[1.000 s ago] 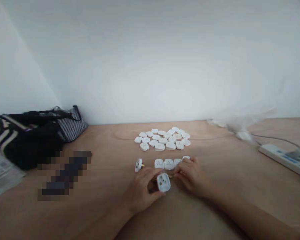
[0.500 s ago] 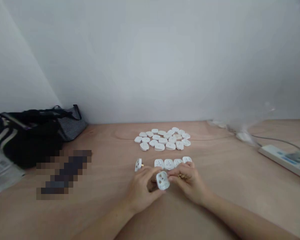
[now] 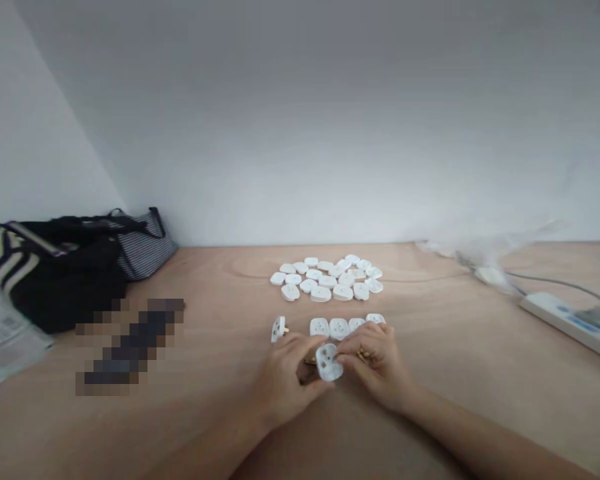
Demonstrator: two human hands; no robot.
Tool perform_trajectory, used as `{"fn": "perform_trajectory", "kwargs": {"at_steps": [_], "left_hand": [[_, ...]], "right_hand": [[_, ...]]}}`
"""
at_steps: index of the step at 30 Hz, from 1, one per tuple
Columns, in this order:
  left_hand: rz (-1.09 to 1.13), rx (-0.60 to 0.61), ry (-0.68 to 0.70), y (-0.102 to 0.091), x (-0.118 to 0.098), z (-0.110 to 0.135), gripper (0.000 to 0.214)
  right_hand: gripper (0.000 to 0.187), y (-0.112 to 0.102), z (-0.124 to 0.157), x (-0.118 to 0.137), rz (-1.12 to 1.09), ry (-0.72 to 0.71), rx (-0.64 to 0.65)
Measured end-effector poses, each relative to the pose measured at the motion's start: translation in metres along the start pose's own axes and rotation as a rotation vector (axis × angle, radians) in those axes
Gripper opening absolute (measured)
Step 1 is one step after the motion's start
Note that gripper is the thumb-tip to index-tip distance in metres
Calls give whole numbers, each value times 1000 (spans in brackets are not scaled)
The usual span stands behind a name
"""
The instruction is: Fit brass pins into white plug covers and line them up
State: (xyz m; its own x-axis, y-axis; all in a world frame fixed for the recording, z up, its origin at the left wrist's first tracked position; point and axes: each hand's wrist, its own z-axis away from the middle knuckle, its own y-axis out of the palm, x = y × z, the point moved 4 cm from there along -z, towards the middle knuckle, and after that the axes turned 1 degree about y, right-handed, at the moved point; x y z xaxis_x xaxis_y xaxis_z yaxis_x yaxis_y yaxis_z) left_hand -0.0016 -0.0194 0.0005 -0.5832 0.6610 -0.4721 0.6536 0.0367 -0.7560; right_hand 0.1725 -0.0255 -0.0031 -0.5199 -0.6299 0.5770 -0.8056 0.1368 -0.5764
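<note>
Head view: since the earlier frame the white plug casing (image 3: 329,362) has turned slightly, held near the front of the desk (image 3: 455,347); the left hand (image 3: 285,381) and right hand (image 3: 377,365) curl inward, pinching it from either side; brass pins (image 3: 363,355) show by the right fingers; a row of casings (image 3: 339,327) lies just beyond, a heap of casings (image 3: 325,280) further back.

Hidden and blurred around the white plug (image 3: 329,362)

The left hand (image 3: 283,383) and right hand (image 3: 375,367) partly cover the small brass parts (image 3: 363,356) beside the plug, too small to make out. Left of the plug, a pixelated patch (image 3: 130,347) hides what lies on the surface (image 3: 220,413); farther left, a printed packet (image 3: 3,330) runs off the frame. Right of the plug, the edge cuts off a power strip (image 3: 570,327).
</note>
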Motion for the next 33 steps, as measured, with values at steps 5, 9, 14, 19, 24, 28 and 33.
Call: {"fn": "perform_trajectory", "kwargs": {"at_steps": [5,9,14,19,24,28,33], "left_hand": [[1,-3,12,1,2,1,51],[1,-4,34,3,1,0,46],[-2,-14,25,0,-4,-1,49],[-17,-39,-18,-5,-2,0,53],[-18,-10,-55,-3,-1,2,60],[5,22,-26,0,-3,1,60],[-20,7,22,-25,16,-8,73]], "right_hand": [[8,1,0,5,77,-69,-5],[11,1,1,13,149,-158,-65],[16,-1,3,13,263,-177,-58],[77,-1,1,-1,224,-132,82],[64,5,-3,-9,67,-19,238],[53,8,-2,-9,-62,82,261],[43,7,-6,-11,-88,150,182]]}}
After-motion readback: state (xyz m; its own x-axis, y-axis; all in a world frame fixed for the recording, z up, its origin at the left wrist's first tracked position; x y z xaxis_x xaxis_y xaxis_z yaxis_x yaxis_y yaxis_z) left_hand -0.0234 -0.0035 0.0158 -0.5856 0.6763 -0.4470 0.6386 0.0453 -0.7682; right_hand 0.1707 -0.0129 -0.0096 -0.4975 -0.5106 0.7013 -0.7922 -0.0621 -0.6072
